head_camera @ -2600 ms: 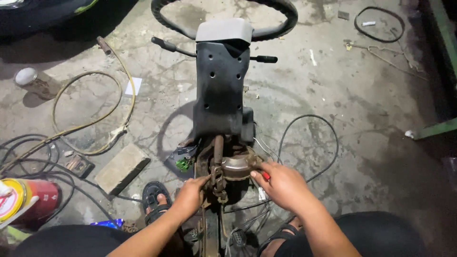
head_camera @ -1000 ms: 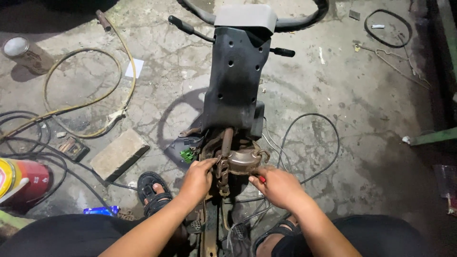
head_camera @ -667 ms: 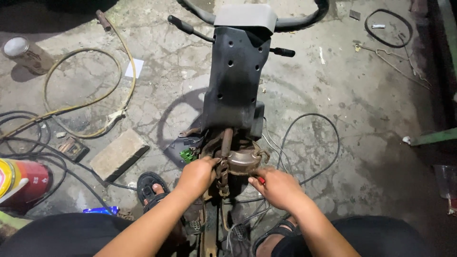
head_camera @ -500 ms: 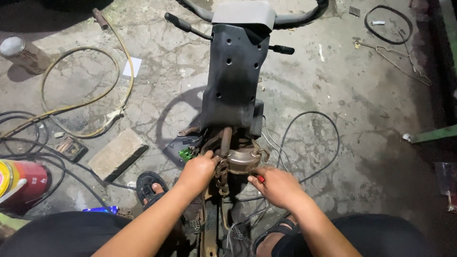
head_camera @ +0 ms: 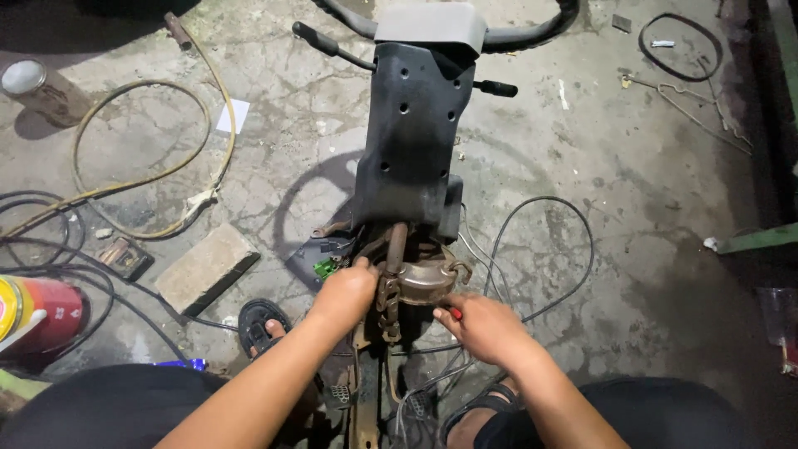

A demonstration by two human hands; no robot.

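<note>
A stripped scooter frame lies on the concrete floor with its black front panel (head_camera: 416,133) and handlebars (head_camera: 332,46) pointing away from me. At the near end sits a rusty metal part (head_camera: 420,278) on the frame. My left hand (head_camera: 345,291) grips the left side of that rusty part, fingers closed around it. My right hand (head_camera: 482,324) rests just right of it and holds a small tool with a red handle (head_camera: 455,313), its tip hidden under the part. Grey wires (head_camera: 465,249) trail out beside the frame.
A yellow hose (head_camera: 154,179) loops at the left near a flat stone block (head_camera: 204,268) and a tin can (head_camera: 33,83). A red and yellow can (head_camera: 37,312) stands at the far left. A black cable (head_camera: 549,241) curls at the right. My sandalled foot (head_camera: 262,320) rests below the block.
The view has drifted slightly. My left hand has slid up and closed more tightly on the rusty part. My right hand has stayed at the part's right side with the tool.
</note>
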